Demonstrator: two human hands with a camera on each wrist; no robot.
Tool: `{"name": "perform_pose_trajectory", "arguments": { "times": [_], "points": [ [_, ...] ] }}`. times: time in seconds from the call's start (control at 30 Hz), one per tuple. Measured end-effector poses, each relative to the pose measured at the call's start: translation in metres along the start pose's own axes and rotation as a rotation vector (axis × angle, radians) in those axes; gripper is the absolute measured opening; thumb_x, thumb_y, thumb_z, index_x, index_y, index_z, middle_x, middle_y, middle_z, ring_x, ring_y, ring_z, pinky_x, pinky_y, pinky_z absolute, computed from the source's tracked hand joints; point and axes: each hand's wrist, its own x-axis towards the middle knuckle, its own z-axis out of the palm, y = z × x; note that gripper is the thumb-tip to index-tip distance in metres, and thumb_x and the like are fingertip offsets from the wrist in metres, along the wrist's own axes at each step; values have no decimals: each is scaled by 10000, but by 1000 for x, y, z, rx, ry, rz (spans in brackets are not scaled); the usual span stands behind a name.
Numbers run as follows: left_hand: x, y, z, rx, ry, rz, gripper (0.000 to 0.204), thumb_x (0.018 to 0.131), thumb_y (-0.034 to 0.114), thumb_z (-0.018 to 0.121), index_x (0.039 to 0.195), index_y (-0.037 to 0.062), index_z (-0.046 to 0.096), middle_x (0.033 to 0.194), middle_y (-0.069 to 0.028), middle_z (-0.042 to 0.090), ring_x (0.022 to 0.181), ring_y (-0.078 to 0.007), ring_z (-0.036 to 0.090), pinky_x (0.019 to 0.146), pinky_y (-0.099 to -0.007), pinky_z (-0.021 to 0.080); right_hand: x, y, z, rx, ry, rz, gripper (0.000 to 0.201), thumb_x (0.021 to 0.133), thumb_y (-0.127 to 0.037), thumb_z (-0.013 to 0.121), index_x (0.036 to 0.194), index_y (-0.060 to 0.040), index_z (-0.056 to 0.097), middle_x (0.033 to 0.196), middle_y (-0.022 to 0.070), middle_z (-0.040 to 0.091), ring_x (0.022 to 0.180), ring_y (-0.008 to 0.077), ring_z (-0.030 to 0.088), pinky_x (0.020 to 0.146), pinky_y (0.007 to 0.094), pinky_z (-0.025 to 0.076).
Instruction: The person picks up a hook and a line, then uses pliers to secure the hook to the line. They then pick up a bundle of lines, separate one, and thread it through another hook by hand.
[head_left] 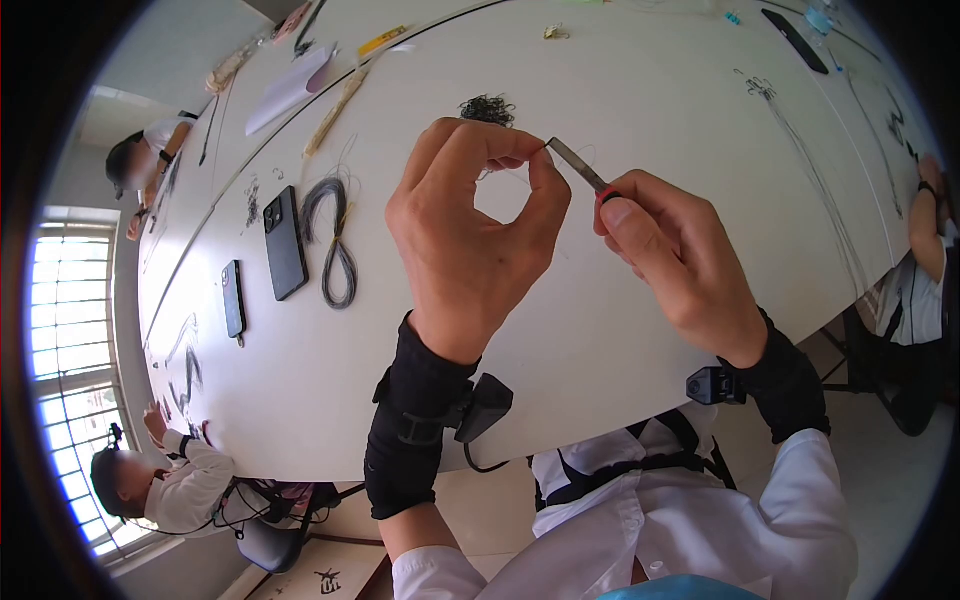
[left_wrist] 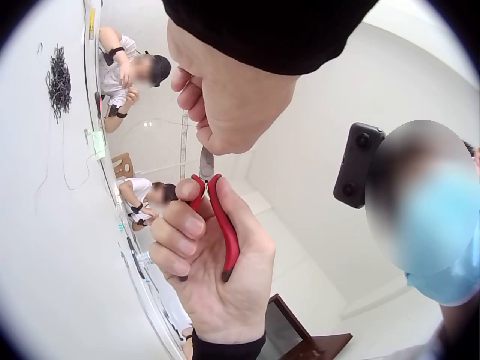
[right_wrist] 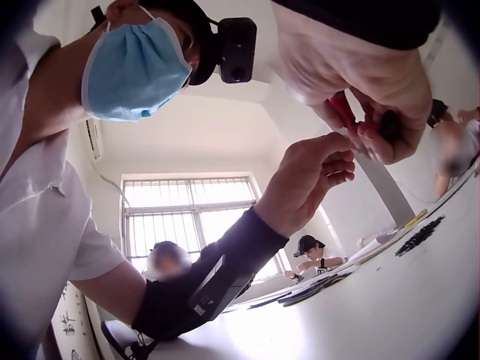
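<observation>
My right hand (head_left: 680, 255) grips a pair of red-handled pliers (left_wrist: 227, 229), its palm wrapped round the handles. The metal jaws of the pliers reach the fingertips of my left hand (head_left: 470, 225). Thumb and forefinger of that left hand meet in a ring, pinching a thin line (left_wrist: 166, 122) whose loose length trails off in the left wrist view. A small dark bit shows at the plier tips, mostly hidden by the fingers. Both hands are held above the white table (head_left: 620, 380). Behind the left hand lies a pile of small black hooks (head_left: 487, 108).
Left of my hands are a tied bundle of dark strands (head_left: 340, 250), a large phone (head_left: 286, 243) and a smaller phone (head_left: 233, 300). Hooks on long lines (head_left: 762, 88) lie at the right. Other people sit round the table.
</observation>
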Motion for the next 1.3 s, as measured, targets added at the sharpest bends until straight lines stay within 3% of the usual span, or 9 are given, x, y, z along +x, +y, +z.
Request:
{"name": "perform_pose_trajectory", "arguments": {
  "times": [0.1, 0.2, 0.33, 0.43, 0.47, 0.57, 0.9, 1.0, 1.3],
  "points": [
    [-1, 3, -2, -47, -35, -89, 102, 786, -16, 754, 860, -9, 684, 836, -52, 690, 787, -128, 644, 766, -272, 517, 0, -1, 3, 16, 19, 12, 349, 1048, -298, 556, 906, 18, 600, 641, -26, 438, 589, 61, 362, 536, 269, 318],
    [-1, 3, -4, -58, -53, -100, 96, 810, -13, 751, 880, -14, 685, 845, -46, 689, 800, -123, 634, 791, -275, 514, 0, -3, 3, 33, 11, 30, 345, 1042, -294, 563, 908, 22, 599, 636, -24, 435, 586, 64, 357, 538, 270, 319],
    [1, -8, 0, -146, 34, -78, 94, 803, -8, 761, 873, 10, 701, 816, -73, 682, 712, -171, 641, 686, -284, 519, 1, -10, -7, -58, -32, 77, 287, 1021, -263, 581, 970, 19, 591, 695, 27, 519, 627, 122, 448, 588, 303, 378],
    [2, -11, -1, -183, 51, -112, 74, 845, -2, 758, 903, 10, 715, 832, -72, 689, 730, -164, 638, 703, -282, 513, -9, 14, -5, -483, -42, -159, 232, 986, -218, 598, 1046, 3, 561, 828, 104, 589, 751, 224, 542, 676, 351, 429],
    [2, -11, -1, -189, 51, -118, 70, 854, 0, 757, 910, 10, 717, 837, -72, 690, 734, -162, 637, 706, -282, 512, -12, 25, -6, -620, -133, -192, 230, 949, -185, 601, 1082, -12, 531, 977, 160, 590, 908, 306, 547, 787, 404, 437],
    [2, -9, 0, -195, 46, -112, 72, 861, 1, 757, 923, 10, 722, 846, -72, 692, 739, -160, 634, 707, -279, 512, -21, 40, -1, -928, -203, -255, 233, 928, -177, 604, 1073, -12, 524, 1015, 155, 563, 943, 298, 519, 839, 421, 417],
    [2, 4, -2, -183, 16, -62, 95, 849, -3, 772, 930, 14, 725, 862, -68, 690, 751, -161, 643, 711, -274, 519, -32, 50, 10, -963, -173, -315, 399, 869, -179, 664, 1195, 17, 543, 1093, 147, 542, 1032, 291, 492, 930, 428, 395],
    [1, 12, -7, -165, -61, -108, 102, 893, -35, 738, 991, -39, 708, 969, -70, 691, 870, -123, 628, 847, -259, 513, -38, 50, 11, -990, -180, -316, 429, 856, -179, 674, 1214, 15, 538, 1110, 152, 535, 1037, 296, 490, 938, 436, 392],
    [1, 13, -3, -141, -3, 12, 127, 829, -29, 780, 927, 26, 721, 889, -67, 688, 770, -186, 666, 716, -297, 537, -42, 42, 11, -832, -196, -381, 461, 863, -218, 727, 1228, -3, 546, 1158, 154, 546, 1100, 313, 500, 1000, 459, 391]
  ]
}}
